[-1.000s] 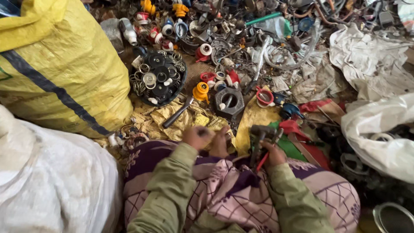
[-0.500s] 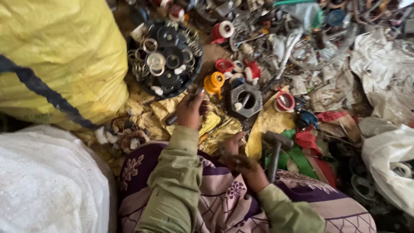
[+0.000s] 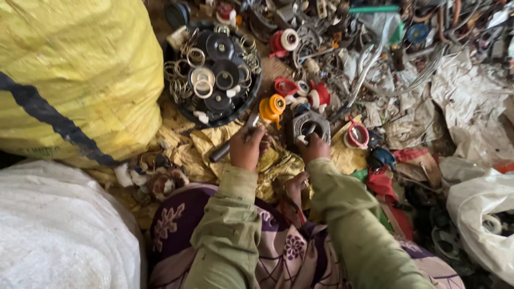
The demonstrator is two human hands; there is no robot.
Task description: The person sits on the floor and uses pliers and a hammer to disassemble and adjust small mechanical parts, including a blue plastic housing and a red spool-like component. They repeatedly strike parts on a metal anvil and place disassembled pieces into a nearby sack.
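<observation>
Our left hand (image 3: 247, 147) is clenched around a dark metal rod-like tool (image 3: 230, 143), its tip slanting up toward the square grey metal block with a round hole (image 3: 310, 126), which serves as our landmark. Our right hand (image 3: 315, 147) rests on the near edge of that block with fingers curled at the opening; whether it truly grips the block or something small at the hole, we cannot tell.

Just left of the block, touching or nearly so, sits an orange plastic spool-shaped fitting (image 3: 272, 107); just behind the block lie red and white plastic valve parts (image 3: 304, 93). Farther left and behind is a round black tray filled with metal rings and dark discs (image 3: 217, 72). Beneath the block is crumpled yellow sheeting (image 3: 187, 144).

We judge the main risk to be the tool slipping off the block and striking our right fingers, since they sit close to its tip. The block lies on soft, uneven sheeting, so it may rock under pressure, and a jolt could knock the orange fitting into the surrounding clutter.
</observation>
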